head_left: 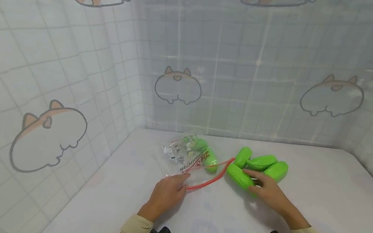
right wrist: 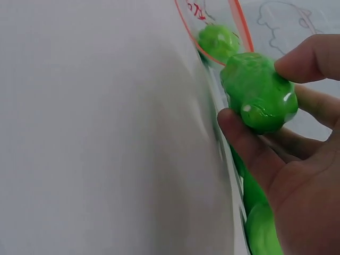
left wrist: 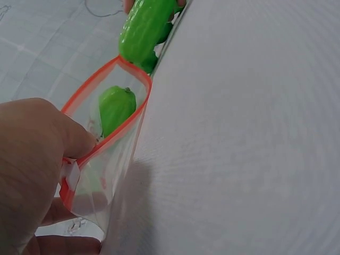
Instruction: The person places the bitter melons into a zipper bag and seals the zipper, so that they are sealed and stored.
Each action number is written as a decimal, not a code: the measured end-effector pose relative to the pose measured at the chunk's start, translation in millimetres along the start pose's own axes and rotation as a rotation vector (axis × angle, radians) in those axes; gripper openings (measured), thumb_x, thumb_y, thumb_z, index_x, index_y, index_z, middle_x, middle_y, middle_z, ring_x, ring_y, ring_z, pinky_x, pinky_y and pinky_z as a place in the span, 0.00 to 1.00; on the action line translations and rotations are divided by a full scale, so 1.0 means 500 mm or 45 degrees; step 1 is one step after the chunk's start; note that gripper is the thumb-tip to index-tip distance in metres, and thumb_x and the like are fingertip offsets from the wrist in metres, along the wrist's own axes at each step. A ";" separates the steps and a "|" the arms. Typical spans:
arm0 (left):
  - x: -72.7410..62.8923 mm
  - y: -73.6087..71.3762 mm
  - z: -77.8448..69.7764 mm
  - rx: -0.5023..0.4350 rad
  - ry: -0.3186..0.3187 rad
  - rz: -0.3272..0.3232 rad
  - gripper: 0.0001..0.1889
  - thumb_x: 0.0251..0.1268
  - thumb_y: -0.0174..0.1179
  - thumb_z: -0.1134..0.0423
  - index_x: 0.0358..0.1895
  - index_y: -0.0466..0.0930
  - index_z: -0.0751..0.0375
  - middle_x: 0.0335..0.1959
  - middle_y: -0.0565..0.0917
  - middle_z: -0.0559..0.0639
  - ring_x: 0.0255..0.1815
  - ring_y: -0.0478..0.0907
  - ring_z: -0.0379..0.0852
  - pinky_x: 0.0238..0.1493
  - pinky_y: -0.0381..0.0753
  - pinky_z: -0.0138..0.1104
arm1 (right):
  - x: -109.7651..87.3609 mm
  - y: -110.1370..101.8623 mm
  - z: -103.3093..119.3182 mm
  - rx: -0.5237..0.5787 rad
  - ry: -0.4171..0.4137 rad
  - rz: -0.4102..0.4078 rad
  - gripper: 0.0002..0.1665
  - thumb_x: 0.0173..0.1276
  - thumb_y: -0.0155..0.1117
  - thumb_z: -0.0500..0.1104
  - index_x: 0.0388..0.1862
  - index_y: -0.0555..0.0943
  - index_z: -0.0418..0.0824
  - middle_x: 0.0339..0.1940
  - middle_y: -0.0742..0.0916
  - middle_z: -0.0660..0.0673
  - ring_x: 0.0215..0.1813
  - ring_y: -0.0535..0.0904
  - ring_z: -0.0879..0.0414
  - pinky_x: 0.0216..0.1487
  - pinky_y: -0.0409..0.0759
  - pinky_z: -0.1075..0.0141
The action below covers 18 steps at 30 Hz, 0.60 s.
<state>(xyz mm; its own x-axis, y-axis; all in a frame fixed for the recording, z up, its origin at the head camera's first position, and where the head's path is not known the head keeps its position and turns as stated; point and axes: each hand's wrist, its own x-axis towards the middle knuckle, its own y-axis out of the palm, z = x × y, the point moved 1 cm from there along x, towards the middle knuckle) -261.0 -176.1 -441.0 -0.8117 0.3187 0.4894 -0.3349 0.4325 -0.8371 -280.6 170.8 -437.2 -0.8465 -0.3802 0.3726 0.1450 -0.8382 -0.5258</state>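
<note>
So the step here looks like feeding a green cucumber-like piece (head_left: 239,176) into the clear zip bag (head_left: 176,155), and imo the bag's mouth is what makes or breaks it. The left hand (head_left: 168,191) pinches the red rim (head_left: 208,182) near the white slider (left wrist: 73,174), thumb on one side and fingers underneath, and the mouth gapes nicely. The right hand (head_left: 267,191) grips the piece between thumb and fingers, its front end right by the far end of the rim; can't tell if they touch. I'd line it up lengthwise with the opening and go in nose first, because that floppy rim could easily fold inward if the piece catches it. At least one green piece (left wrist: 117,109) is already in the bag, so I'd aim beside it. Three loose pieces (head_left: 261,161) sit bunched just beyond the right hand, short of the far edge, while the bag lies toward the far left corner. The surface (head_left: 218,220) is whitish with faint prints, and behind it hangs a pale grid-pattern sheet (head_left: 230,107) with cartoon dogs, which also runs along the left and right edges.
</note>
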 end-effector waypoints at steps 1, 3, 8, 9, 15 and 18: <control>0.000 0.001 0.000 -0.001 -0.001 -0.002 0.18 0.64 0.66 0.63 0.57 0.85 0.60 0.54 0.86 0.52 0.55 0.83 0.50 0.53 0.82 0.45 | 0.001 0.003 0.000 0.009 -0.019 0.011 0.30 0.66 0.64 0.33 0.67 0.75 0.29 0.66 0.78 0.31 0.62 0.76 0.38 0.57 0.78 0.61; 0.001 0.005 0.002 -0.003 -0.007 -0.003 0.18 0.64 0.65 0.63 0.58 0.85 0.59 0.54 0.86 0.52 0.56 0.83 0.50 0.53 0.82 0.45 | 0.001 0.007 0.002 0.016 -0.023 0.031 0.30 0.66 0.64 0.33 0.67 0.74 0.29 0.66 0.78 0.32 0.61 0.77 0.37 0.56 0.78 0.60; 0.000 0.009 0.004 -0.025 -0.029 0.008 0.19 0.64 0.65 0.63 0.58 0.85 0.58 0.55 0.86 0.50 0.57 0.83 0.49 0.54 0.81 0.45 | -0.001 0.009 0.011 0.043 0.032 0.076 0.30 0.66 0.64 0.35 0.68 0.74 0.30 0.66 0.78 0.33 0.60 0.78 0.38 0.55 0.79 0.60; 0.001 0.007 0.002 -0.030 -0.031 0.011 0.19 0.64 0.65 0.63 0.58 0.85 0.58 0.55 0.86 0.51 0.57 0.82 0.50 0.54 0.81 0.46 | -0.001 0.008 0.013 0.051 0.034 0.085 0.30 0.66 0.64 0.35 0.68 0.74 0.30 0.66 0.78 0.33 0.59 0.78 0.38 0.55 0.79 0.61; 0.001 0.009 0.007 -0.039 0.005 -0.009 0.19 0.63 0.65 0.64 0.58 0.85 0.60 0.55 0.86 0.51 0.57 0.83 0.50 0.54 0.81 0.46 | 0.005 0.018 0.020 0.108 0.010 0.167 0.30 0.68 0.64 0.36 0.68 0.73 0.29 0.66 0.78 0.33 0.59 0.78 0.39 0.55 0.79 0.64; 0.003 0.010 0.011 -0.038 0.016 0.003 0.19 0.64 0.65 0.64 0.58 0.84 0.59 0.55 0.86 0.51 0.57 0.83 0.49 0.55 0.81 0.44 | 0.007 0.027 0.024 0.096 0.002 0.203 0.30 0.68 0.64 0.35 0.68 0.73 0.28 0.66 0.79 0.33 0.59 0.79 0.39 0.55 0.79 0.63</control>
<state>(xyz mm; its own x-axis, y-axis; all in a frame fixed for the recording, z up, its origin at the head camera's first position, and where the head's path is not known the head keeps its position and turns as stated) -266.5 -178.4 -445.8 -0.8063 0.3304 0.4906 -0.3182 0.4569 -0.8307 -275.7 153.5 -434.0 -0.8105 -0.5103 0.2876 0.3156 -0.7941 -0.5195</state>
